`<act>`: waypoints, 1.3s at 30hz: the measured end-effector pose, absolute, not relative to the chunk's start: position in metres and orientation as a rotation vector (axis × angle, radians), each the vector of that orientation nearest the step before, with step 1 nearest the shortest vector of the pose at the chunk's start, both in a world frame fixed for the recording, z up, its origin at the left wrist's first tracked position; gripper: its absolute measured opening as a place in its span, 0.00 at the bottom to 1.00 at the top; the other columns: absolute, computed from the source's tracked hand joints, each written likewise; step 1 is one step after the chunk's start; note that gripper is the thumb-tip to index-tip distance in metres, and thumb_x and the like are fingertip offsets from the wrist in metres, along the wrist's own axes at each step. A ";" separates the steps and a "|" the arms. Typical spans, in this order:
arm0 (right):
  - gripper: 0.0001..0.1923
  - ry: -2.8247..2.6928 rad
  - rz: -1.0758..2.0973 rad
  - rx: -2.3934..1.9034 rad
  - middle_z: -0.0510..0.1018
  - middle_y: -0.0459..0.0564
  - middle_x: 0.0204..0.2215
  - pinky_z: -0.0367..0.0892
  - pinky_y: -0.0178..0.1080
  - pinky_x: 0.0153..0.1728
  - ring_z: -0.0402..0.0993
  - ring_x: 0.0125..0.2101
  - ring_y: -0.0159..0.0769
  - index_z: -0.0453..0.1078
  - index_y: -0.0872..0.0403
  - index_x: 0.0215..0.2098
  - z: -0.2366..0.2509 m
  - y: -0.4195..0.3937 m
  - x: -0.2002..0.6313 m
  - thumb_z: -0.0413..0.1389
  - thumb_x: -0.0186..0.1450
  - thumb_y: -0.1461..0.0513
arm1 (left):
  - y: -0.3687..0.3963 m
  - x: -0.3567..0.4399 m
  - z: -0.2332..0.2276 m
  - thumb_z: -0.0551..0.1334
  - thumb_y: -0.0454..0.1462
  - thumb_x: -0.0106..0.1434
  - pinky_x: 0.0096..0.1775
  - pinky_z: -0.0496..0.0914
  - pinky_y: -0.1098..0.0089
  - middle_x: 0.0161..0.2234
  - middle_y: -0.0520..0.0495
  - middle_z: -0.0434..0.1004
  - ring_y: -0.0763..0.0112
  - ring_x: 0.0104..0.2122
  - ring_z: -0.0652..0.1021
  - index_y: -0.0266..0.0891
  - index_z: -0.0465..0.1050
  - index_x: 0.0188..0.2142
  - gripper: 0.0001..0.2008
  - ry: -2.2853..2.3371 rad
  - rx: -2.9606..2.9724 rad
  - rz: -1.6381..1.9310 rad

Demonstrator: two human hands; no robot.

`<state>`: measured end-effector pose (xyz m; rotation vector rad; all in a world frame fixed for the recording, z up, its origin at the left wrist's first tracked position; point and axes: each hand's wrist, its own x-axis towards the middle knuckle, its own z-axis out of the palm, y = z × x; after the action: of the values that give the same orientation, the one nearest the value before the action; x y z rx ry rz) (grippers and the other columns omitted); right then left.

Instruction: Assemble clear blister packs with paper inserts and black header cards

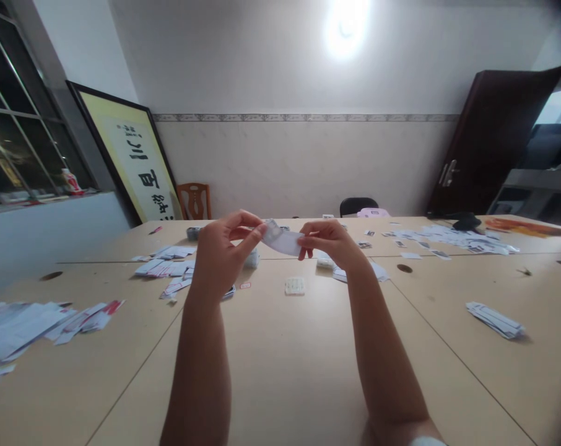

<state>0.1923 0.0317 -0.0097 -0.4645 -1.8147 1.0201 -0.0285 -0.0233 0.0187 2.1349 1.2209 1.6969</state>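
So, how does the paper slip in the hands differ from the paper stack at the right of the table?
The slip is held in the air between the left hand and the right hand; the stack lies on the table, untouched. The slip looks like one small piece; the stack is several pieces fanned together. The slip is centred ahead; the stack sits far right. Both are pale paper.
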 end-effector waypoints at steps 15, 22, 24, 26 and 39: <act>0.14 -1.795 1.045 -0.470 0.77 0.44 0.18 0.67 0.33 0.25 0.75 0.22 0.29 0.75 0.54 0.25 -0.012 0.035 0.192 0.68 0.60 0.54 | -0.013 -0.038 0.016 0.67 0.37 0.61 0.34 0.74 0.77 0.27 0.52 0.79 0.74 0.30 0.81 0.39 0.75 0.31 0.05 0.921 1.925 1.862; 0.12 -1.798 1.045 -0.450 0.79 0.45 0.19 0.67 0.32 0.24 0.74 0.21 0.28 0.74 0.54 0.25 -0.013 0.038 0.194 0.66 0.62 0.57 | -0.006 -0.041 0.014 0.68 0.38 0.60 0.33 0.77 0.74 0.27 0.51 0.80 0.73 0.26 0.81 0.39 0.74 0.32 0.06 0.840 1.790 1.982; 0.12 -1.798 1.046 -0.449 0.79 0.45 0.20 0.67 0.32 0.24 0.74 0.21 0.27 0.74 0.54 0.25 -0.013 0.039 0.194 0.66 0.62 0.57 | -0.005 -0.041 0.014 0.69 0.39 0.60 0.33 0.78 0.72 0.26 0.51 0.80 0.72 0.26 0.81 0.39 0.74 0.32 0.07 0.843 1.773 1.999; 0.11 -1.796 1.050 -0.450 0.79 0.45 0.21 0.67 0.32 0.24 0.74 0.21 0.27 0.74 0.54 0.25 -0.013 0.040 0.194 0.65 0.62 0.57 | -0.004 -0.042 0.015 0.69 0.39 0.59 0.33 0.78 0.72 0.26 0.51 0.81 0.70 0.26 0.81 0.40 0.74 0.31 0.07 0.867 1.760 2.009; 0.13 -1.794 1.067 -0.452 0.78 0.45 0.22 0.67 0.32 0.23 0.75 0.22 0.28 0.73 0.55 0.25 -0.015 0.039 0.194 0.66 0.62 0.56 | 0.005 -0.047 0.011 0.69 0.40 0.59 0.33 0.77 0.72 0.27 0.51 0.82 0.69 0.27 0.83 0.40 0.74 0.31 0.07 1.030 1.752 2.029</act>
<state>0.1943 0.0395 -0.0148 -0.4524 -1.7939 1.0669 -0.0466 0.0046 0.0112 1.7518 1.0299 2.0295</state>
